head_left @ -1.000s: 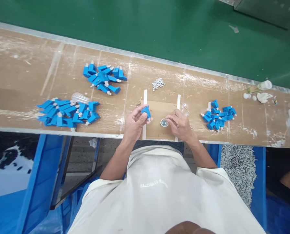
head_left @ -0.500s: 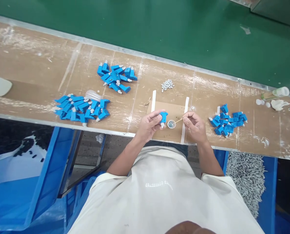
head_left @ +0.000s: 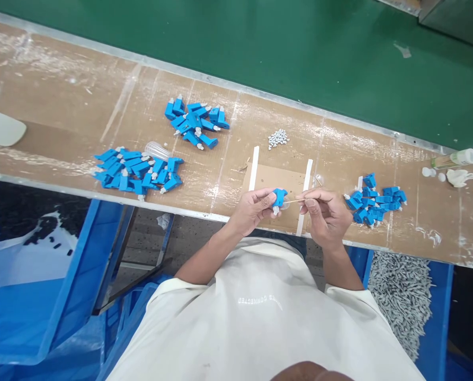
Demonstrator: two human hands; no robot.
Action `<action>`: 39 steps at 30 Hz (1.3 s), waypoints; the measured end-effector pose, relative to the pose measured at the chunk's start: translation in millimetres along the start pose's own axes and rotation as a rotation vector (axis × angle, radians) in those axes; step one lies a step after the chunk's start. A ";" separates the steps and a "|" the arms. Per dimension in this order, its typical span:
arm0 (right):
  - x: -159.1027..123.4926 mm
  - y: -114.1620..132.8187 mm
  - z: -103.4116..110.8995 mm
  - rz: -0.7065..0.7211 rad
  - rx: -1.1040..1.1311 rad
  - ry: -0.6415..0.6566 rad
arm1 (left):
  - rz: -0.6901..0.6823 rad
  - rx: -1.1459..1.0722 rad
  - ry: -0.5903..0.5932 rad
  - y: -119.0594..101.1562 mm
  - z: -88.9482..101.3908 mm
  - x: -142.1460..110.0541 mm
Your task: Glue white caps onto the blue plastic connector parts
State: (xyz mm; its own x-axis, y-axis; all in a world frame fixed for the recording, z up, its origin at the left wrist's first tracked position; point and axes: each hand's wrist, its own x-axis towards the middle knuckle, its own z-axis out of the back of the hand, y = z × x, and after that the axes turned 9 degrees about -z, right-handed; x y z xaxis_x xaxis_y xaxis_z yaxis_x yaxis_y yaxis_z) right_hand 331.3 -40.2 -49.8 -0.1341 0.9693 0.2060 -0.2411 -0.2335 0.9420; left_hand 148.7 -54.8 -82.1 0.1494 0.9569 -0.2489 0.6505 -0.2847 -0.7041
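My left hand (head_left: 256, 210) is closed on a blue plastic part (head_left: 278, 198) with a whitish tip pointing down toward me. Between the fingertips of my right hand (head_left: 327, 216) is a thin wooden stick (head_left: 294, 201), like a toothpick or swab. Its far end meets or nearly meets the side of the blue part; I cannot tell if they touch. Behind that part, a small round cup (head_left: 285, 205) is mostly hidden. Below both hands lies a cardboard sheet (head_left: 274, 175), held by white tape strips (head_left: 254, 168).
Blue parts lie in piles at left (head_left: 139, 172), back left (head_left: 196, 123) and right (head_left: 375, 200). A heap of small grey pieces (head_left: 278, 138) sits beyond the cardboard. A bottle (head_left: 464, 157) lies far right. Below the table edge stands a bin of grey pieces (head_left: 401, 296).
My left hand has moved right with the blue part, now over the cup. The stick's end has left the cup and come up to the blue part.
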 end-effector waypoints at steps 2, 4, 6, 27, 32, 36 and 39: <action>-0.2 -0.8 -1.6 0.024 -0.018 -0.001 | 0.006 0.002 -0.003 -1.4 -1.2 -0.8; -0.1 -1.8 -2.6 0.037 -0.030 0.006 | 0.018 -0.002 -0.007 -2.5 -2.3 -1.2; -0.5 -2.8 -3.3 0.036 -0.037 0.018 | 0.028 -0.011 -0.010 -3.1 -2.9 -1.1; -0.1 -5.2 -3.1 0.203 -0.119 0.081 | 0.002 0.010 0.009 4.6 6.1 1.3; 2.5 -12.4 3.0 0.029 -0.077 -0.064 | -0.011 -0.002 -0.030 0.4 17.3 2.2; 1.5 -30.9 8.6 0.011 -0.320 0.068 | -0.050 -0.026 -0.079 -2.2 30.8 5.5; 2.3 -43.0 12.6 0.023 -0.436 0.130 | -0.056 -0.047 -0.092 -1.6 38.0 8.4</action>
State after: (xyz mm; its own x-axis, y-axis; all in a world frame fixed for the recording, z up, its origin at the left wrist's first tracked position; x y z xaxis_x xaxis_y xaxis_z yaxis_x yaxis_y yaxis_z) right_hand 353.5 -27.0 -86.5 -0.2567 0.9525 0.1642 -0.6154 -0.2920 0.7322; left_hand 120.6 -48.4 -108.3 0.0443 0.9615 -0.2712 0.6905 -0.2257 -0.6873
